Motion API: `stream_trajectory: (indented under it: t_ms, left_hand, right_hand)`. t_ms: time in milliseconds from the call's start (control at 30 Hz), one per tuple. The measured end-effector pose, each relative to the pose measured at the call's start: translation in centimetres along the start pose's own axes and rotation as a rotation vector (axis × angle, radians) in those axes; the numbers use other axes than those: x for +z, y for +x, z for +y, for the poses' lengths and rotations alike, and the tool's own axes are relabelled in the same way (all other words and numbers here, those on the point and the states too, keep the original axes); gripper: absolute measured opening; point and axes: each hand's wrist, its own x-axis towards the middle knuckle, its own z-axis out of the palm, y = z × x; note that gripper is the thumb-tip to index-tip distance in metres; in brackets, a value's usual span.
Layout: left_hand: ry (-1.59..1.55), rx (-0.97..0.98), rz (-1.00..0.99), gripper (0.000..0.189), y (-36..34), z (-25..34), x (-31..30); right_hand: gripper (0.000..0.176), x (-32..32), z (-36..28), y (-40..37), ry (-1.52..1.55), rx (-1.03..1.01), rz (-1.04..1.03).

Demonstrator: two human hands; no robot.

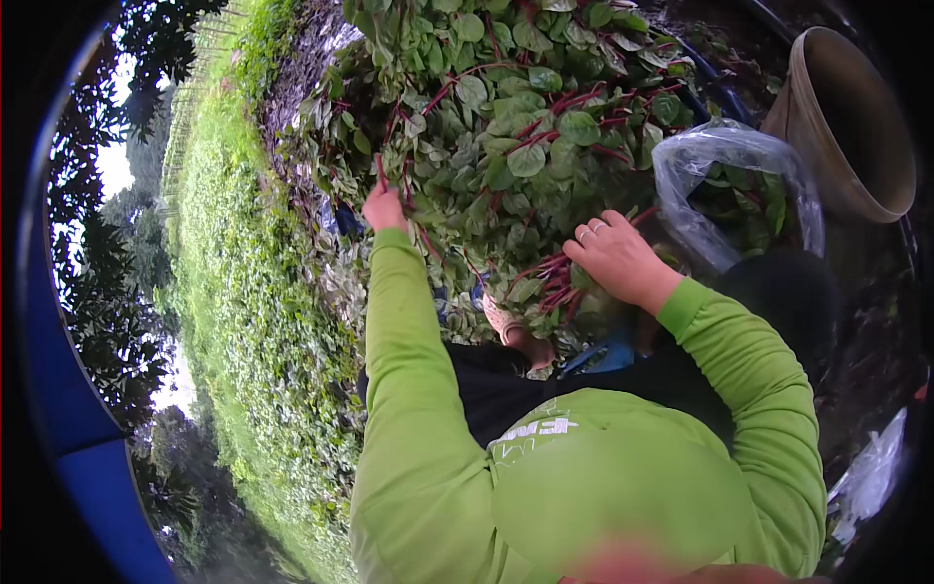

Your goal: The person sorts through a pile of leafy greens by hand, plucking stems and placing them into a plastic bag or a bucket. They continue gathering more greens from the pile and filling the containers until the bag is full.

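A large heap of red-stemmed leafy greens [525,127], which look like Malabar spinach, lies in front of me. My left hand [385,208] is closed around a red stem [380,171] at the heap's left side. Nearer my lap, my right hand [623,258], with rings on it, curls over a bunch of cut red stems [558,284]. Its palm side is hidden. Just right of that hand stands a clear plastic bag [676,175] with its mouth spread and some green leaves inside.
A big brown bucket [793,102] leans beyond the bag at the right. Crumpled clear plastic [869,477] lies at the lower right. My sandalled foot [520,334] and a blue item [611,352] are below the stems. Green field plants [258,292] stretch away on the left.
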Motion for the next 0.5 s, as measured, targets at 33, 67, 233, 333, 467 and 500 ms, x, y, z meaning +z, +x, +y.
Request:
stream_trajectory:
  t_ms: [33, 67, 233, 333, 467, 500]
  left_hand:
    - [0.024, -0.046, -0.09, 0.035, -3.0, 5.8, -0.5]
    - [-0.027, 0.033, -0.146, 0.033, -1.7, 5.9, -1.3]
    - [-0.059, 0.263, -0.328, 0.032, -5.3, 14.6, 1.1]
    - [0.14, 0.239, -0.469, 0.028, -7.3, 16.2, 3.4]
    - [0.277, 0.56, -0.563, 0.021, -14.7, 13.7, 9.2]
    - [0.222, 0.423, -0.652, 0.02, -17.8, 14.1, 9.9]
  right_hand:
    - [0.015, 0.0, 0.0, 0.0, -0.002, -0.001, -0.005]
    - [0.015, 0.1, -0.1, -0.1, -0.001, -0.002, -0.013]
    - [0.009, 0.4, -0.5, 0.0, -0.019, -0.011, 0.025]
    - [0.006, -0.2, -0.8, 0.0, 0.005, -0.001, 0.073]
    - [0.006, -1.3, -0.9, 0.5, -0.02, 0.018, 0.137]
    - [0.007, -1.9, -0.8, 0.8, -0.034, -0.007, 0.233]
